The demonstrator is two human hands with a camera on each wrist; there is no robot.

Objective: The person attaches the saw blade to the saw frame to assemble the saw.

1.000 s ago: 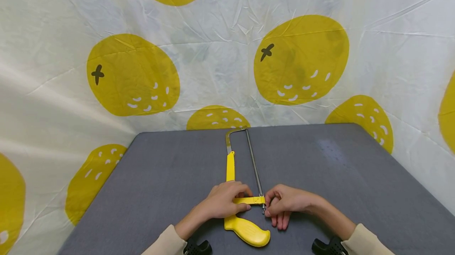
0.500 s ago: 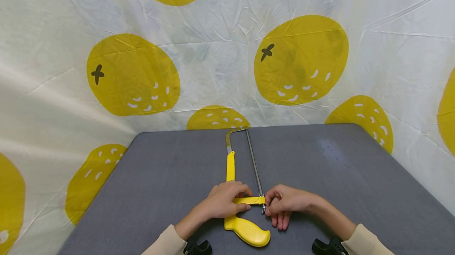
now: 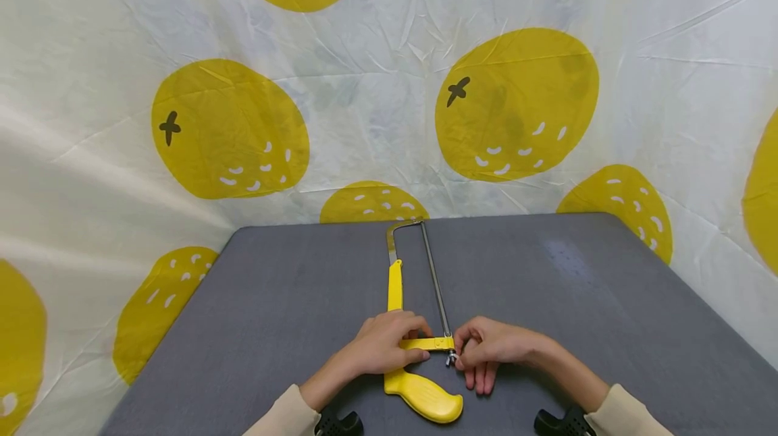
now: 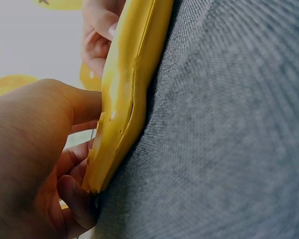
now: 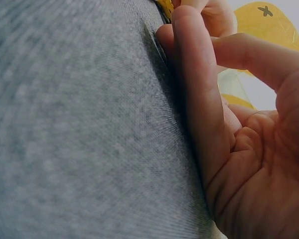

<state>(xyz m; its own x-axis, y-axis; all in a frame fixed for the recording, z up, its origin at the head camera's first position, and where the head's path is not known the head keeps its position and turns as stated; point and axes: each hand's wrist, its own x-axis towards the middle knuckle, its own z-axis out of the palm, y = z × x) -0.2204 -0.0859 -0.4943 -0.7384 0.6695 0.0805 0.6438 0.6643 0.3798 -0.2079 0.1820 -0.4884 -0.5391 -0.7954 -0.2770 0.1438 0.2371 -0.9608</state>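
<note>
The left hand (image 3: pixel 383 345) grips the yellow hacksaw (image 3: pixel 419 392) at its frame. Just beside it, the right hand (image 3: pixel 489 348) pinches the small metal nut (image 3: pixel 451 357) at the blade's near end.

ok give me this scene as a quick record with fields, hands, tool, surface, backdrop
tool: yellow hacksaw lying flat, blade pointing away from the person
left hand: left hand grips the saw frame just above the handle
right hand: right hand pinches the small metal nut at the blade's near end
surface: grey table
backdrop: white sheet with yellow fruit prints
</note>
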